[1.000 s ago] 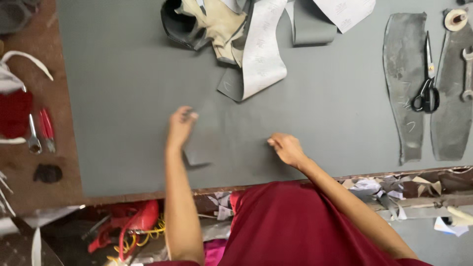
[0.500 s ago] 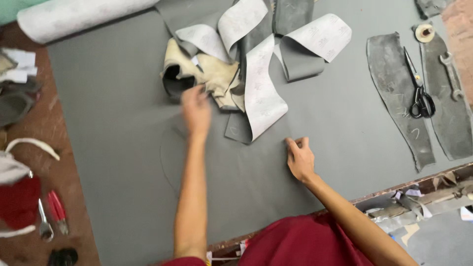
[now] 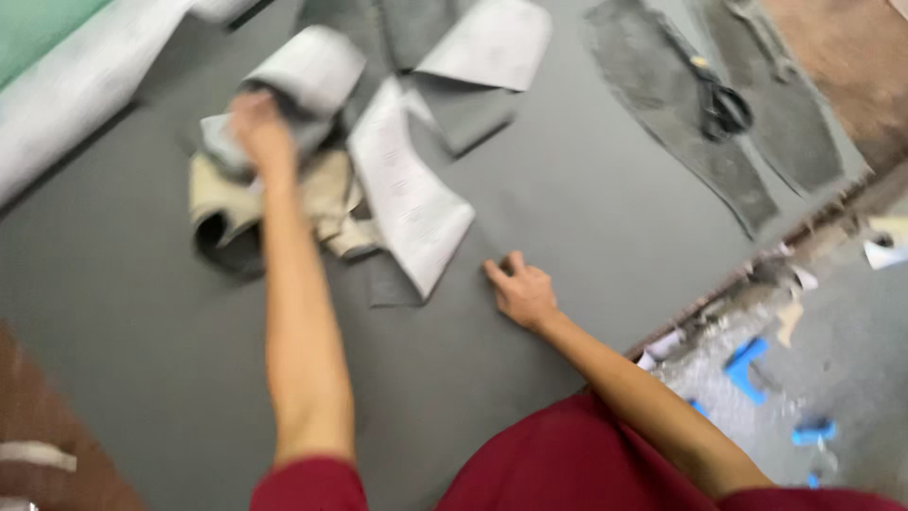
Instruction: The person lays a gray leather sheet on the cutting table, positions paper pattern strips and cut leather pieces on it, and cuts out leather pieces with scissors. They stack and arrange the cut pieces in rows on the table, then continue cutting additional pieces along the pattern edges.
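Left hand (image 3: 257, 132) is stretched far out to the upper left of the frame, landing on a heap of curled pieces (image 3: 312, 180) — grey strips with white backing and a cream-coloured roll underneath. The picture is smeared there, so whether those fingers are closed on a piece or just lying on top, I cannot tell. The heap sits upper left of centre on the big grey sheet (image 3: 586, 218) that covers most of the view.

Right hand (image 3: 522, 291) is down at centre, lying on the grey sheet with fingers loosely spread and pointing up-left, holding nothing. Its fingertips sit just beside the lower corner of a long white-backed strip (image 3: 409, 194) that trails out of the heap.

Upper right, two long dark cut shapes (image 3: 681, 114) lie on the sheet, with black scissors (image 3: 721, 102) resting across them. Along the upper left edge runs a pale roll of material (image 3: 85, 104). A dark red shirt (image 3: 567, 464) fills the bottom.
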